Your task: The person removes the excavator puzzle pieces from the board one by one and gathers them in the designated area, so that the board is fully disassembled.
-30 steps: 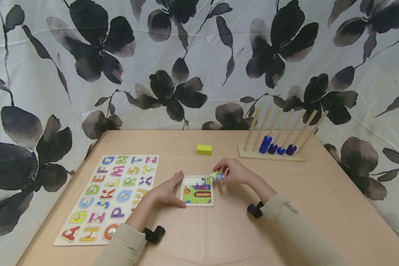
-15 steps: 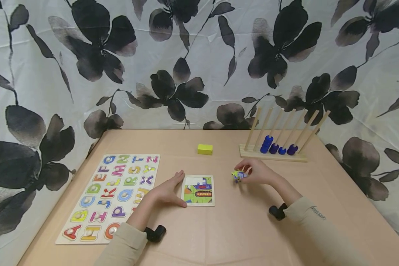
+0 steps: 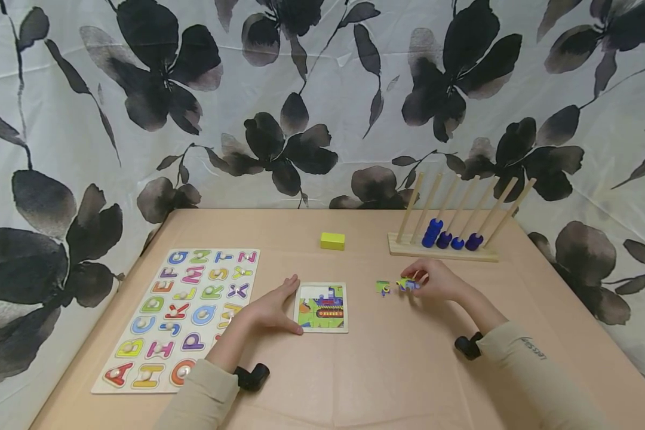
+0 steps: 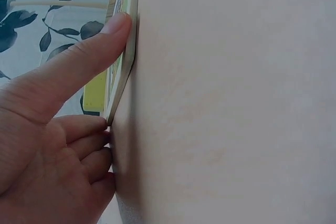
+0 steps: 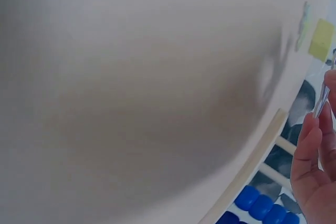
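Observation:
A small square jigsaw puzzle [image 3: 330,322], with a train picture and a pale frame, lies mid-table; its upper left part shows bare white. Along its left side rests my left hand [image 3: 271,307], fingers fairly straight. In the left wrist view the thumb [image 4: 89,53] presses on the puzzle's near edge while the other fingertips touch its side. To the right, my right hand [image 3: 435,279] pinches a blue and yellow-green puzzle piece [image 3: 407,284] just above the table. Another puzzle piece [image 3: 383,288] lies on the table just left of it.
A white alphabet board [image 3: 174,325] with coloured letters lies at the left, partly under the left forearm. A yellow block [image 3: 332,241] sits behind the puzzle. A wooden peg counter [image 3: 443,254] with blue beads stands at the back right. A floral cloth [image 3: 355,89] hangs behind.
My right hand has moved right, away from the puzzle, carrying pieces. One piece now lies on the table and another stays in the fingers. The left hand has kept its place.

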The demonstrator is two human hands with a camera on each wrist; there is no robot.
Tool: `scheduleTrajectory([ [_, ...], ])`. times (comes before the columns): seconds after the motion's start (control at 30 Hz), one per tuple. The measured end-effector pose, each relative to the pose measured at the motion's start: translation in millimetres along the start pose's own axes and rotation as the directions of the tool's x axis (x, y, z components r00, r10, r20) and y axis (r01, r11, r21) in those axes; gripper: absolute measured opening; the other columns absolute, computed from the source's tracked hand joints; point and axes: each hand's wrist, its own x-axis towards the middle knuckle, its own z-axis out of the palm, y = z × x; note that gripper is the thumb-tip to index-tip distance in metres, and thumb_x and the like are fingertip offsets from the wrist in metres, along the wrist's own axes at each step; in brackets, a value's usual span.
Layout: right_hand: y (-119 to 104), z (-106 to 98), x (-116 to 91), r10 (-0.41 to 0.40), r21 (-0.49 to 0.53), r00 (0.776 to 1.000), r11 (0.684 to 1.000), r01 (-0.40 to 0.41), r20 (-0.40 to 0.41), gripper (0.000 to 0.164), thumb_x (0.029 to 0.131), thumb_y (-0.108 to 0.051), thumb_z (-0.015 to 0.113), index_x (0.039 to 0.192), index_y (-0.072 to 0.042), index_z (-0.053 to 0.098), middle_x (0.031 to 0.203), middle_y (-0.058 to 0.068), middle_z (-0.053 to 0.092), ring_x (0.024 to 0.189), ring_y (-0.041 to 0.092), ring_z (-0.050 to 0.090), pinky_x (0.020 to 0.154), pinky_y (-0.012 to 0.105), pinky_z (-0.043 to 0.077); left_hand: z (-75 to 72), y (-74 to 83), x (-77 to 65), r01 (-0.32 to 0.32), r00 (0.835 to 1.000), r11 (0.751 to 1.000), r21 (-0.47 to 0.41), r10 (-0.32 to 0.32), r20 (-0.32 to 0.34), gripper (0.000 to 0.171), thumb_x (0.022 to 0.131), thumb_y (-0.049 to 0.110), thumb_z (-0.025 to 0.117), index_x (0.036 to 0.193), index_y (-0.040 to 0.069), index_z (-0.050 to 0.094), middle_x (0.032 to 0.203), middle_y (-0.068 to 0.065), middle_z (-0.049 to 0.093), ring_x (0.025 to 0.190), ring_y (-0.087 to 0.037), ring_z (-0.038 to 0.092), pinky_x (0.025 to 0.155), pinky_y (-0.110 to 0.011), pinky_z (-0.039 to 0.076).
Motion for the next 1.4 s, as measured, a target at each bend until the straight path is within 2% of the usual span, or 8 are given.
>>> scheduleTrajectory([
  [0.3,16,3,2,0.027,-0.038,0.999,0.999,-0.026,0.034,0.033,0.064,0.007,0.070,0.097,0.006,0.066,0.089,0.010,0.062,0.078,0.022,0.058,0.067,0.035,0.053,0.1,-1.0,1.6,0.003,1.000,1.000,-0.010,-0.003,-0.002,0.108,0.062,0.026,0.084,0.143,-0.004,0.019,0.151,-0.015,0.010,0.138,-0.030,0.006,0.111,-0.042,0.012],
  [0.57,22,7,5,0.083,-0.035,0.994,0.996,-0.080,0.071,0.032,0.065,0.007,0.071,0.096,0.005,0.066,0.088,0.009,0.062,0.077,0.021,0.057,0.065,0.028,0.050,0.6,-1.9,2.1,-0.004,1.000,1.000,0.000,0.004,0.000,0.108,0.062,0.027,0.084,0.143,-0.004,0.020,0.151,-0.015,0.011,0.138,-0.030,0.006,0.111,-0.043,0.012],
  [0.7,21,8,7,0.093,-0.045,0.992,0.995,-0.090,0.081,0.032,0.064,0.006,0.072,0.096,0.005,0.066,0.088,0.009,0.062,0.076,0.020,0.056,0.064,0.026,0.049,0.2,-1.2,2.0,-0.005,1.000,1.000,0.004,0.005,0.002,0.108,0.062,0.027,0.084,0.143,-0.004,0.019,0.151,-0.015,0.011,0.138,-0.029,0.006,0.111,-0.042,0.012],
  [1.13,15,8,8,0.129,-0.064,0.987,0.990,-0.123,0.099,0.032,0.066,0.004,0.073,0.097,0.003,0.066,0.091,0.008,0.064,0.080,0.021,0.056,0.071,0.032,0.049,1.6,-3.1,3.5,-0.002,1.000,1.000,-0.011,0.002,-0.001,0.107,0.063,0.026,0.084,0.143,-0.005,0.020,0.151,-0.016,0.010,0.138,-0.030,0.006,0.111,-0.043,0.012],
  [1.4,14,8,8,0.105,-0.062,0.991,0.993,-0.100,0.085,0.032,0.068,0.000,0.074,0.098,0.004,0.065,0.092,0.010,0.065,0.080,0.022,0.057,0.069,0.031,0.050,-0.8,-0.4,-1.3,-0.058,0.998,0.998,-0.033,0.058,-0.013,0.108,0.062,0.030,0.084,0.141,-0.008,0.021,0.150,-0.020,0.013,0.137,-0.034,0.008,0.110,-0.045,0.013],
])
